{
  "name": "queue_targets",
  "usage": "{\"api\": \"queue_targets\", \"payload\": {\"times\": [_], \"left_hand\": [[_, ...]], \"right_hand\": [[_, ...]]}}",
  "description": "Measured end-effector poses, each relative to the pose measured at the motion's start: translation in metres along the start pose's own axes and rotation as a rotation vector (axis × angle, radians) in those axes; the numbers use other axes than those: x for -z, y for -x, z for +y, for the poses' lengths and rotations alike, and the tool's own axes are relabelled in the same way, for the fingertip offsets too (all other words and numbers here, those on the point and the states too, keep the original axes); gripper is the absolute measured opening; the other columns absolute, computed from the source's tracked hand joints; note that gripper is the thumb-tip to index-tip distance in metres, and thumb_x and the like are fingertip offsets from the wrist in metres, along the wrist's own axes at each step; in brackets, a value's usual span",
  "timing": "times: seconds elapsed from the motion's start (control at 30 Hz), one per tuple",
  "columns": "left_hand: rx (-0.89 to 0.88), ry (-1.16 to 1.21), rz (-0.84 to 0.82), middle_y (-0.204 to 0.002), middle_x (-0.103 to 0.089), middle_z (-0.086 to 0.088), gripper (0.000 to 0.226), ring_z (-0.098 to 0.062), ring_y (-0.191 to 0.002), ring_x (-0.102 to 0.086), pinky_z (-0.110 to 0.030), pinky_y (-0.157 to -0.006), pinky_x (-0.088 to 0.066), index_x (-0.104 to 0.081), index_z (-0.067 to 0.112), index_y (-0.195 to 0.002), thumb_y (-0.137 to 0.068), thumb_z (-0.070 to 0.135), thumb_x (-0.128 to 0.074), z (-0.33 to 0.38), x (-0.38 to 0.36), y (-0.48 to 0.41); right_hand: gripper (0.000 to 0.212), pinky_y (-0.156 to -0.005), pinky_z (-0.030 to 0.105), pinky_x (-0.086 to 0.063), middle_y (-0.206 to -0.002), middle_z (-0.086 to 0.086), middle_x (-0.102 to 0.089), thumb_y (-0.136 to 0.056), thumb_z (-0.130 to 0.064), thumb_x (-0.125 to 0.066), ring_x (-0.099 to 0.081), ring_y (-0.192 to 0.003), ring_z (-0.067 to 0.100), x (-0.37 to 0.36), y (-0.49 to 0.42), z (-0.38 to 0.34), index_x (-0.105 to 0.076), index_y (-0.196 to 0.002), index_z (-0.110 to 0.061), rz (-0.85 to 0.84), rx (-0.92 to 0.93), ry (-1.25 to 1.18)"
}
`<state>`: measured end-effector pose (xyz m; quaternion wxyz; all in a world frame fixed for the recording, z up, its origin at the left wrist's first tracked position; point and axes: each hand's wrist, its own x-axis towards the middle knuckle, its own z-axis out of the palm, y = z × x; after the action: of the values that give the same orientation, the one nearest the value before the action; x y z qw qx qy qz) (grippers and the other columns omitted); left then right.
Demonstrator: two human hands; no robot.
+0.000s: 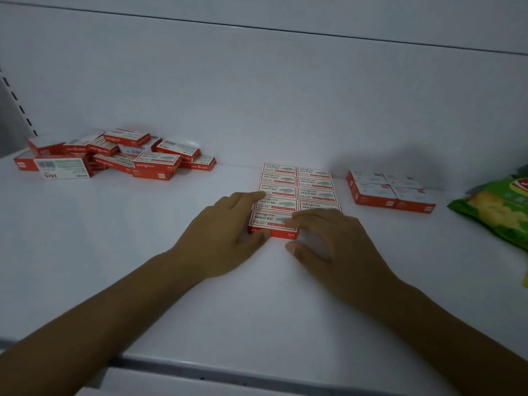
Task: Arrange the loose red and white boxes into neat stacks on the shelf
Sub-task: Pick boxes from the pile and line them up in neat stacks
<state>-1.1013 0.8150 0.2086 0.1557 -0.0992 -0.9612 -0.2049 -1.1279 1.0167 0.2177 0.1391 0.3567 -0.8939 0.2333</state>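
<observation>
The left hand [225,227] and right hand [328,241], fingers [251,195] spread, press a flat red-and-white cardboard box [273,221] against the neat block [314,184] beyond them, while the jumbled pile [114,155] leftward awaits stacking.

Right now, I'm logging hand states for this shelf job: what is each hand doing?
Left hand: open, fingers and thumb against the front-left staple box.
Right hand: open, fingertips resting on that box, holding nothing.
</observation>
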Motion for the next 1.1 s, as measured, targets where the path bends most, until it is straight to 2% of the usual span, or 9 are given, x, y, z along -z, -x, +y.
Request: {"api": "queue_targets", "payload": {"times": [0.23, 0.37, 0.5, 0.63, 0.7, 0.8, 0.93, 1.03, 1.1], "left_hand": [[-0.047, -0.068, 0.090, -0.135, -0.049, 0.005, 0.061, -0.014, -0.114, -0.050, -0.028, -0.089, -0.041, -0.035, 0.023, -0.140, -0.088, 0.052, -0.050, 0.006, 0.000, 0.004], [-0.141, -0.143, 0.021, -0.135, -0.049, 0.006, 0.062, -0.013, -0.114, -0.049, -0.028, -0.090, -0.039, -0.034, 0.025, -0.141, -0.088, 0.055, -0.048, 0.002, 0.009, 0.003], [-0.196, -0.210, 0.012, -0.141, -0.044, 0.006, 0.064, -0.014, -0.123, -0.044, -0.032, -0.100, -0.034, -0.030, 0.027, -0.143, -0.087, 0.060, -0.037, -0.016, 0.035, -0.001], [-0.205, -0.221, -0.015, -0.143, -0.042, 0.005, 0.068, -0.017, -0.128, -0.042, -0.035, -0.104, -0.031, -0.031, 0.027, -0.143, -0.087, 0.065, -0.025, -0.049, 0.056, 0.014], [-0.200, -0.242, -0.018, -0.140, -0.046, 0.004, 0.065, -0.019, -0.126, -0.044, -0.035, -0.102, -0.032, -0.035, 0.027, -0.140, -0.087, 0.063, -0.028, -0.074, 0.068, 0.022], [-0.154, -0.235, -0.023, -0.139, -0.047, 0.005, 0.061, -0.018, -0.126, -0.045, -0.033, -0.100, -0.033, -0.036, 0.028, -0.139, -0.089, 0.061, -0.033, -0.114, 0.087, 0.030], [-0.131, -0.130, 0.021, -0.134, -0.050, 0.009, 0.054, -0.013, -0.120, -0.049, -0.034, -0.095, -0.044, -0.041, 0.029, -0.136, -0.089, 0.057, -0.040, -0.159, 0.098, 0.048], [-0.082, 0.029, 0.075, -0.133, -0.051, 0.010, 0.053, -0.011, -0.119, -0.048, -0.025, -0.095, -0.039, -0.044, 0.029, -0.133, -0.086, 0.055, -0.045, -0.173, 0.104, 0.044], [-0.138, 0.025, 0.084, -0.133, -0.052, 0.006, 0.053, -0.014, -0.119, -0.049, -0.022, -0.095, -0.034, -0.045, 0.027, -0.132, -0.085, 0.049, -0.054, -0.172, 0.104, 0.038]], "right_hand": [[0.039, -0.091, 0.039, -0.048, -0.116, -0.003, -0.064, -0.082, -0.045, -0.055, -0.057, -0.107, 0.015, 0.014, -0.010, 0.000, -0.063, -0.112, -0.021, 0.014, -0.053, -0.011], [0.041, -0.100, 0.032, -0.041, -0.128, -0.005, -0.057, -0.085, -0.041, -0.060, -0.053, -0.114, 0.013, 0.028, -0.023, -0.012, -0.056, -0.123, -0.025, -0.073, -0.058, 0.049], [0.040, -0.097, 0.024, -0.033, -0.129, -0.009, -0.056, -0.086, -0.043, -0.057, -0.050, -0.115, 0.010, 0.026, -0.040, -0.038, -0.054, -0.124, -0.031, -0.073, -0.019, 0.074], [0.039, -0.098, 0.025, -0.033, -0.124, -0.011, -0.057, -0.086, -0.045, -0.055, -0.051, -0.113, 0.009, 0.006, -0.055, -0.065, -0.054, -0.122, -0.032, -0.091, -0.038, 0.053], [0.039, -0.100, 0.030, -0.037, -0.122, -0.011, -0.058, -0.087, -0.047, -0.053, -0.052, -0.110, 0.008, -0.008, -0.065, -0.080, -0.053, -0.123, -0.033, -0.114, -0.037, 0.048], [0.039, -0.098, 0.028, -0.038, -0.123, -0.012, -0.057, -0.088, -0.048, -0.052, -0.052, -0.109, 0.007, -0.029, -0.085, -0.104, -0.051, -0.124, -0.033, -0.136, -0.033, 0.053], [0.044, -0.104, 0.030, -0.031, -0.137, -0.011, -0.047, -0.089, -0.047, -0.051, -0.043, -0.123, 0.008, -0.053, -0.109, -0.134, -0.046, -0.130, -0.032, -0.145, -0.007, 0.090], [0.054, -0.104, 0.033, -0.034, -0.140, -0.005, -0.041, -0.087, -0.045, -0.055, -0.039, -0.128, 0.014, -0.072, -0.136, -0.143, -0.040, -0.135, -0.026, -0.095, -0.040, 0.089], [0.060, -0.102, 0.036, -0.038, -0.137, 0.002, -0.042, -0.084, -0.042, -0.060, -0.041, -0.125, 0.018, -0.085, -0.154, -0.146, -0.038, -0.136, -0.021, -0.012, -0.110, 0.039]]}}
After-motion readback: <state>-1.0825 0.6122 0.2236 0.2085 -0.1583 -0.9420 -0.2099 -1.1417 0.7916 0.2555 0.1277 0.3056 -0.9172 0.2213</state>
